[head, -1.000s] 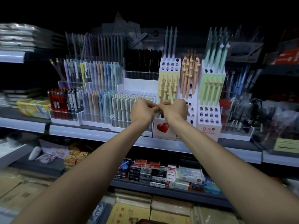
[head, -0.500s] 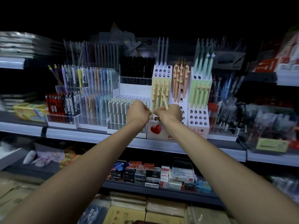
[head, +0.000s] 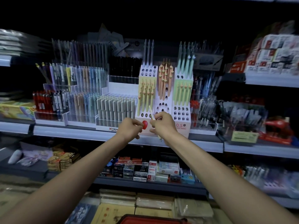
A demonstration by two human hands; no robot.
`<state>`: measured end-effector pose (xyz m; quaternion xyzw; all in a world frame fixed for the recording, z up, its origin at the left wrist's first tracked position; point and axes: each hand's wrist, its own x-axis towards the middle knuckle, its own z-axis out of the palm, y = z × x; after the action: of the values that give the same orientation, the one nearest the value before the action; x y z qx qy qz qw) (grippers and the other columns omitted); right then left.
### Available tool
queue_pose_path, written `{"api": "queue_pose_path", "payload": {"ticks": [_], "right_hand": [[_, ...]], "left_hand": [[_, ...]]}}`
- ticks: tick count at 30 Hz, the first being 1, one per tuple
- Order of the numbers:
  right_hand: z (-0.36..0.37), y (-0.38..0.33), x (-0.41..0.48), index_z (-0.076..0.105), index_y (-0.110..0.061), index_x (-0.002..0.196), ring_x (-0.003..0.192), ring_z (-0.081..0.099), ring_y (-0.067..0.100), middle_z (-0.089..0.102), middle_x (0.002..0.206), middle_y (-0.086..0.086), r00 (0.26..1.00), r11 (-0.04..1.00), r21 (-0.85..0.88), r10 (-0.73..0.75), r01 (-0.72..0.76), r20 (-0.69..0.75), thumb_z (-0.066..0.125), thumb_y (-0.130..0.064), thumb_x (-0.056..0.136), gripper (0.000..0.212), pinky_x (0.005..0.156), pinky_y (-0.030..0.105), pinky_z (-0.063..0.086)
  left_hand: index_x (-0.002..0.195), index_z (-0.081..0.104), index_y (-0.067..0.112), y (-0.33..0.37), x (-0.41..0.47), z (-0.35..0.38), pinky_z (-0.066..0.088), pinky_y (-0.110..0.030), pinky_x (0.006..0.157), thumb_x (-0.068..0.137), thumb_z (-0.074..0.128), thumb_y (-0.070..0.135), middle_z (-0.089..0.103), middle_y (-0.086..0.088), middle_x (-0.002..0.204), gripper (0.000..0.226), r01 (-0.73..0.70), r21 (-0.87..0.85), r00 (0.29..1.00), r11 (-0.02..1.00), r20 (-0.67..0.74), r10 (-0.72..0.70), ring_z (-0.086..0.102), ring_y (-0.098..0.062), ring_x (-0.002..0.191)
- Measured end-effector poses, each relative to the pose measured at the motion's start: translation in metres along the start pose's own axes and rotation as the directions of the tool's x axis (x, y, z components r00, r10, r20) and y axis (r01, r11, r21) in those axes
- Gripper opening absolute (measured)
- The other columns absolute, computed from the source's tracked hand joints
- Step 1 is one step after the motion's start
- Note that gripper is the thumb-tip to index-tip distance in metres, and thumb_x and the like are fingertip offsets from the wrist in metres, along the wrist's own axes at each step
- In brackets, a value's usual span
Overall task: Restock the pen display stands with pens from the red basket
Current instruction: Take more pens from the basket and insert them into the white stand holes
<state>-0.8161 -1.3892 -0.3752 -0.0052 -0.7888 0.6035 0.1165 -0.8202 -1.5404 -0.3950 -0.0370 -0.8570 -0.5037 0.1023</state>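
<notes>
Right hand [head: 163,126] pinches pale pen [head: 151,112]; left hand [head: 130,129] just beside

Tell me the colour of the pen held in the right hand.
The pen is pale yellow, shown best in the head view.

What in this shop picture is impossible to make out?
All in the head view:
Red basket: cut off by the bottom edge, so its contents are unseen.
Left hand: its back faces the camera, so it is unclear whether its fingers pinch anything.
Pale yellow pen: its middle is hidden inside the right hand.
Boxes on the upper right shelf: blurred, print unreadable.
</notes>
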Motion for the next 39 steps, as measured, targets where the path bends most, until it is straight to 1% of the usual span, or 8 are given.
{"api": "queue_pose_path", "payload": {"ticks": [5,8,13,19,23,27,33,39], "right_hand": [[-0.008,0.003,-0.002,0.075,-0.012,0.11,0.107,0.07,0.028,0.073,0.109,0.005,0.999,0.994,0.102,-0.02,0.024,-0.043,0.078,-0.008,0.088,0.023,0.101,0.045,0.055],[-0.011,0.004,-0.003,0.077,-0.011,0.108,0.099,0.073,0.024,0.076,0.099,0.004,0.998,0.99,0.136,-0.035,0.043,-0.06,0.081,-0.005,0.085,0.024,0.098,0.04,0.058],[-0.01,0.003,-0.003,0.078,-0.023,0.082,0.077,0.078,0.023,0.079,0.079,0.003,0.997,0.981,0.187,-0.029,0.041,-0.067,0.089,-0.004,0.074,0.023,0.081,0.035,0.064],[-0.005,0.003,0.002,0.076,-0.002,0.108,0.086,0.077,0.028,0.076,0.098,0.018,0.998,0.964,0.26,-0.055,0.055,-0.011,0.076,0.008,0.085,0.025,0.077,0.031,0.064],[0.0,0.001,0.007,0.077,-0.009,0.107,0.08,0.078,0.026,0.077,0.092,0.016,0.997,0.971,0.225,-0.069,0.074,-0.029,0.076,0.006,0.082,0.029,0.077,0.034,0.065],[0.008,-0.003,0.017,0.078,-0.027,0.079,0.073,0.078,0.024,0.079,0.078,0.004,0.991,0.985,0.126,-0.111,0.12,-0.073,0.083,-0.003,0.078,0.025,0.079,0.039,0.065],[0.018,-0.017,0.039,0.072,-0.035,0.064,0.069,0.077,0.02,0.076,0.068,-0.001,0.966,0.978,0.024,-0.201,0.207,-0.16,0.084,-0.005,0.079,0.036,0.079,0.046,0.064],[0.023,-0.039,0.057,0.083,-0.015,0.098,0.079,0.076,0.017,0.078,0.084,-0.003,0.94,0.958,-0.014,-0.284,0.287,-0.188,0.085,-0.007,0.081,0.019,0.08,0.039,0.064]], "left_hand": [[0.115,0.076,0.006,0.001,-0.006,0.01,0.059,-0.027,0.074,0.098,0.064,0.006,0.074,-0.009,0.114,0.021,-0.082,-0.083,0.994,0.993,0.061,0.087,0.073,-0.026,0.082],[0.113,0.074,0.002,0.008,-0.014,0.012,0.045,-0.008,0.056,0.096,0.068,0.005,0.073,-0.01,0.1,0.018,-0.105,-0.128,0.992,0.986,0.051,0.112,0.069,-0.017,0.076],[0.098,0.077,-0.009,0.011,-0.016,0.012,0.044,-0.007,0.054,0.092,0.074,0.003,0.073,-0.013,0.082,0.013,-0.13,-0.218,0.991,0.967,-0.006,0.132,0.068,-0.007,0.063],[0.099,0.08,0.0,0.009,-0.01,0.006,0.047,-0.009,0.055,0.092,0.075,0.004,0.079,-0.013,0.087,0.01,-0.148,-0.28,0.988,0.949,-0.089,0.128,0.074,-0.016,0.073],[0.089,0.081,0.006,0.004,0.001,0.005,0.055,-0.021,0.068,0.089,0.078,0.008,0.079,-0.011,0.08,0.003,-0.162,-0.227,0.985,0.96,-0.101,0.142,0.077,-0.026,0.079],[0.081,0.08,0.008,-0.001,0.014,0.002,0.062,-0.04,0.082,0.089,0.078,0.004,0.078,-0.012,0.075,0.009,-0.175,-0.21,0.983,0.962,-0.098,0.157,0.078,-0.026,0.073],[0.084,0.083,0.011,0.013,0.039,-0.006,0.063,-0.039,0.08,0.088,0.079,0.011,0.077,-0.002,0.071,0.006,-0.194,-0.031,0.964,0.981,-0.191,0.184,0.076,-0.015,0.068],[0.089,0.085,0.014,0.031,0.063,-0.016,0.064,-0.04,0.078,0.088,0.079,0.015,0.077,-0.002,0.07,0.006,-0.219,0.023,0.942,0.975,-0.257,0.218,0.075,-0.017,0.068]]}}
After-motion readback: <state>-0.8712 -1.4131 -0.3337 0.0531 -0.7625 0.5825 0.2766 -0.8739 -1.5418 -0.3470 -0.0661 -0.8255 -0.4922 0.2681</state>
